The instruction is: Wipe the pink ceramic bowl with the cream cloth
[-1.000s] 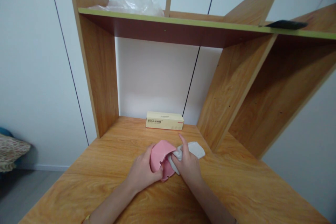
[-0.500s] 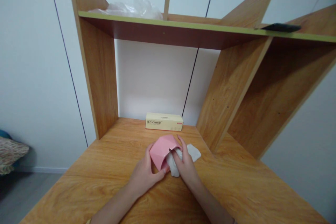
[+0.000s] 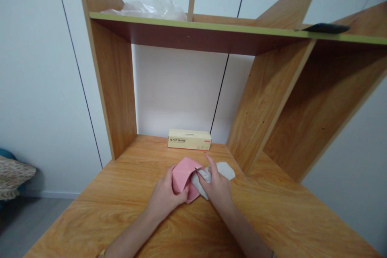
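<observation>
1. The left hand (image 3: 163, 194) grips a pink faceted bowl (image 3: 183, 170), fingers around the outer wall and thumb at the rim. The bowl is tipped sideways above the worktop (image 3: 117, 205), its opening facing the right hand.
2. The right hand (image 3: 220, 192) grips a white cloth (image 3: 226, 170), pinching part of it at the bowl's opening, index finger extended. The cloth's other end spreads beyond that hand.
3. Behind the bowl, near the back edge, sits 1 cream cling-film box (image 3: 190, 140). Its front reads "滑刀式保鲜膜" in dark characters; a red label at the right end and the smaller print are too small to read.
4. A green-edged shelf (image 3: 223, 28) overhead carries a clear plastic bag (image 3: 148, 10) and a flat black object (image 3: 328, 28).
</observation>
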Motion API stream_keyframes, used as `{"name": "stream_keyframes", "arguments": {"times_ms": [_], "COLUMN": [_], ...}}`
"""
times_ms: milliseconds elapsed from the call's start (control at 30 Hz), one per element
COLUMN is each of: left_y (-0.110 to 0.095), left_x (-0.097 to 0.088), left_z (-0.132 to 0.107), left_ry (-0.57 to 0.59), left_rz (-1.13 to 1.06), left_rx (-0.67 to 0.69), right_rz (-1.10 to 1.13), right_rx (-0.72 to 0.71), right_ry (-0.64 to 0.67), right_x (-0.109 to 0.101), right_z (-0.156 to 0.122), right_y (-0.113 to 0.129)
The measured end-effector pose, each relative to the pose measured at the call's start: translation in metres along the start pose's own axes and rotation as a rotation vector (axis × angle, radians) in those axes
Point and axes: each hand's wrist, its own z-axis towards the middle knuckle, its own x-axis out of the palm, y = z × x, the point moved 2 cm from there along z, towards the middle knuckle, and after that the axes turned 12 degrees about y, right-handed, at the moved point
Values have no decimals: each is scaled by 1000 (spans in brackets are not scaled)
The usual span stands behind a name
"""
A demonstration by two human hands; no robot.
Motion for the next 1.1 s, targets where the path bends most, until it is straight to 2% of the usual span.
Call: {"name": "stream_keyframes", "arguments": {"times_ms": [133, 267, 400, 567, 733, 1000, 1100], "left_y": [-1, -4, -2, 3, 6, 0, -3], "left_x": [-2, -4, -3, 11, 23, 17, 14], "left_z": [-2, -5, -3, 2, 1, 4, 4], "left_ry": [47, 106, 111, 69, 212, 119, 61], "left_rz": [13, 32, -38, -231, -315, -357, -323], "left_rx": [19, 70, 72, 114, 71, -16, 9], "right_rz": [-40, 37, 207, 497, 730, 650, 596], "right_rx": [-54, -20, -14, 126, 186, 242, 238], "right_ry": [-21, 47, 100, 4, -3, 83, 94], "right_x": [-2, -1, 3, 13, 23, 26, 23], "right_z": [-1, -2, -3, 1, 5, 5, 5], "right_y": [1, -1, -5, -12, -11, -12, -10]}}
